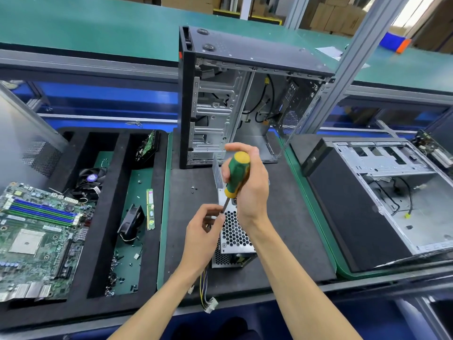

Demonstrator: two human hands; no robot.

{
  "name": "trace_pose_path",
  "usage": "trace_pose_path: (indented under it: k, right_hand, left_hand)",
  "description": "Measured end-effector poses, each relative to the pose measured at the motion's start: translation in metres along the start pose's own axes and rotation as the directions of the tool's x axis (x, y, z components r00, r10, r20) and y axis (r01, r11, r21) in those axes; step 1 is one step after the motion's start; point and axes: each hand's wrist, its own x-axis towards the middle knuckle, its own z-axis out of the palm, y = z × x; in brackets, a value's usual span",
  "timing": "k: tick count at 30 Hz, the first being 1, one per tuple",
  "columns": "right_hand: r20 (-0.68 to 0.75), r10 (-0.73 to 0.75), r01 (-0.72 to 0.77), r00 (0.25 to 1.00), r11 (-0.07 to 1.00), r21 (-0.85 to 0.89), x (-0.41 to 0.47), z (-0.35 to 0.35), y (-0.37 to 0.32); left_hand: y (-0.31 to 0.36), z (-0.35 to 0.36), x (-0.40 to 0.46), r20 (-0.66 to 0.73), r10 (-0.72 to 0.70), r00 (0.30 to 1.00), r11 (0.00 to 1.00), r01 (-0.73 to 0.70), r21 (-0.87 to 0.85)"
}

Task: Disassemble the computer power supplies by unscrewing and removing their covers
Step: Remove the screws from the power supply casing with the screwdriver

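Note:
A silver power supply (pixel 234 238) with a honeycomb grille stands on the black mat (pixel 289 217) in front of me, its coloured cable bundle (pixel 207 294) hanging over the near edge. My right hand (pixel 250 187) grips the green and yellow handle of a screwdriver (pixel 237 175), whose shaft slants down to the unit's top left edge. My left hand (pixel 203 235) is pinched around the shaft tip at that edge and rests against the unit's left side. Whether a screw sits under the tip is hidden.
An open, gutted tower case (pixel 245 99) stands upright behind the unit. A second case (pixel 377 200) lies on its side at right. Left, a foam tray (pixel 122 217) holds a fan, RAM stick, drive and loose screws. A motherboard (pixel 36 239) lies far left.

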Motion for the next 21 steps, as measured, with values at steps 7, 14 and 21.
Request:
trace_pose_path:
  k: [7,14,21]
  right_hand:
    - [0.038,-0.029,0.028,0.999,0.999,0.017,-0.004,-0.002,-0.002]
    - [-0.038,0.023,-0.024,0.999,0.999,-0.027,0.001,-0.001,-0.007]
    - [0.075,0.073,-0.086,0.994,0.979,0.186,0.006,-0.009,-0.002]
  left_hand:
    - [0.008,-0.002,0.009,0.040,-0.060,0.997,0.998,0.060,0.003]
    - [0.013,0.000,0.015,0.008,-0.106,0.994,0.987,0.104,0.119]
    - [0.012,-0.003,0.014,0.049,-0.051,0.997,0.992,0.045,0.120]
